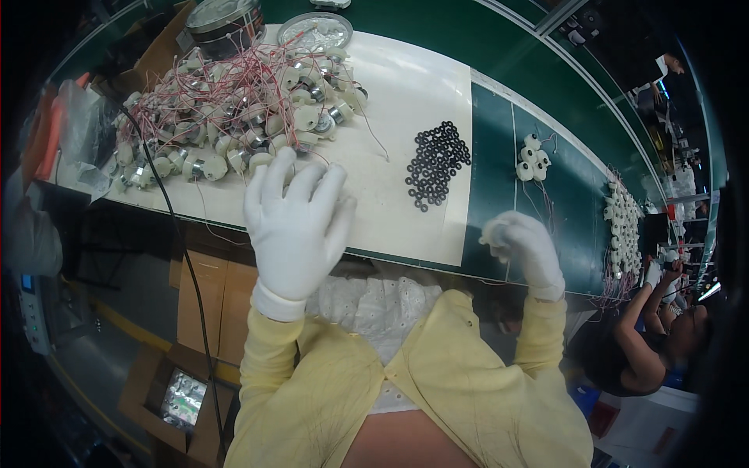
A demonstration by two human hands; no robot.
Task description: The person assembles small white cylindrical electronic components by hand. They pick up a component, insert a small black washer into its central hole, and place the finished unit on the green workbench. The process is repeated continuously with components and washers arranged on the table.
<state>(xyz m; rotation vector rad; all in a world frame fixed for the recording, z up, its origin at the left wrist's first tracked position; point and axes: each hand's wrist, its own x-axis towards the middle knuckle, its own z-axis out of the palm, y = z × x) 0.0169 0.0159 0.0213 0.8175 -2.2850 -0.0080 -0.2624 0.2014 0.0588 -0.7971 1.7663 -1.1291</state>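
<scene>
I see the left hand (295,226) spread, grasping nothing, fingertips at the near edge of the motor pile (214,166) just ahead; I'd judge a motor best taken by its body, the red wires (234,74) eased loose, not tugged. The right hand (527,246) is curled, black rings (439,158) lying ahead and leftward; I can't tell whether it holds anything.

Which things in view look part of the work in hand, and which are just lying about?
Likely in the work:
wired motors near the gloved left hand
loose black rings
white wired units near the gloved right hand

Probably just lying about:
black cable
clear plastic
round metal tin
</scene>
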